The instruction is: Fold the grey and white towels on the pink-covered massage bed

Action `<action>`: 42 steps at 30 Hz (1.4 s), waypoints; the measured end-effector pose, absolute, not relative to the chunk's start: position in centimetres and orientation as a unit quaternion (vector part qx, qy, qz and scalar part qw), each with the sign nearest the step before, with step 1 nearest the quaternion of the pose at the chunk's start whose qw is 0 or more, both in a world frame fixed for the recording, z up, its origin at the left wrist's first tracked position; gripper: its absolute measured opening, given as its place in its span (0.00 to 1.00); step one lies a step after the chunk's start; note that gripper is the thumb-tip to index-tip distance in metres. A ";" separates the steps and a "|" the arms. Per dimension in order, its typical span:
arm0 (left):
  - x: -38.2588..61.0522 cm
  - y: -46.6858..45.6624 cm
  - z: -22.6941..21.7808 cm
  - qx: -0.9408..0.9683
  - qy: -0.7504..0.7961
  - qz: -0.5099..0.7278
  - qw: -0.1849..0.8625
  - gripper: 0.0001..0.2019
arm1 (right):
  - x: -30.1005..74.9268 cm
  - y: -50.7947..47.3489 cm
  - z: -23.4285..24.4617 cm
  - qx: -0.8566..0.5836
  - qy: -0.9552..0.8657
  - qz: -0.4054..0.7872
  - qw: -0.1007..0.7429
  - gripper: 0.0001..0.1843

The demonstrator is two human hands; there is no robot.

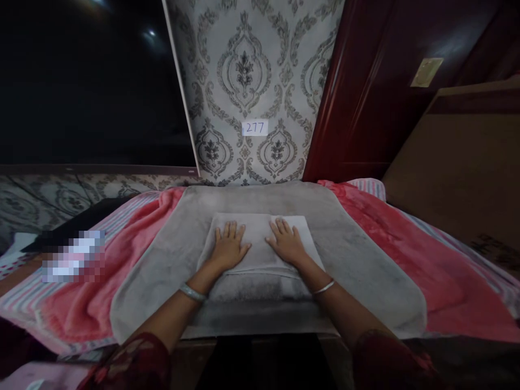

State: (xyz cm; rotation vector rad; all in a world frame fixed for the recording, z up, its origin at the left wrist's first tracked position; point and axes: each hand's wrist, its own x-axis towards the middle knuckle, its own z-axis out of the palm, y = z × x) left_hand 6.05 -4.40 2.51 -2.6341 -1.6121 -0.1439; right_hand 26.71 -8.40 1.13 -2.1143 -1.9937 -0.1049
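Observation:
A white folded cloth lies flat in the middle of a grey plush mat. On the cloth's left half rests my left hand, palm down with the fingers spread. My right hand presses flat on its right half, fingers also apart. Neither hand grips anything. The cloth's near edge shows a second layer beneath it, and I cannot make out how many folds there are.
Pink blankets and striped fabric lie under the mat on both sides. A cardboard box stands at the right, a large dark screen at the left. Behind is a patterned wall with a paper label.

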 end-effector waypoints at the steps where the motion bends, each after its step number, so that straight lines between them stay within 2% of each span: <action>1: 6.1 -4.6 1.6 -0.854 -0.520 -0.034 0.019 0.35 | 26.7 -8.5 0.3 -0.722 -0.684 -0.024 0.102 0.35; 5: 5.5 -4.6 0.1 -0.856 -0.515 -0.035 0.015 0.35 | 27.2 -8.7 -1.3 -0.724 -0.683 -0.010 0.093 0.36; 15: 4.9 -4.7 1.1 -0.862 -0.506 -0.035 0.006 0.36 | 27.4 -8.7 -0.7 -0.725 -0.683 -0.005 0.090 0.36; 28: 0.0 -7.5 2.2 -0.808 -0.589 -0.001 -0.015 0.35 | 27.4 -8.7 -0.8 -0.718 -0.686 0.005 0.115 0.35; 31: 1.8 -7.0 4.1 -0.811 -0.584 -0.033 0.014 0.31 | 27.3 -8.7 -0.8 -0.719 -0.685 0.010 0.118 0.35; 35: 7.7 -4.4 6.2 -0.869 -0.491 -0.054 0.006 0.29 | 27.3 -8.7 -0.9 -0.716 -0.686 0.006 0.126 0.35; 42: 12.8 -0.8 2.2 -0.875 -0.480 -0.065 0.001 0.32 | 27.4 -8.6 -1.3 -0.715 -0.688 0.001 0.127 0.34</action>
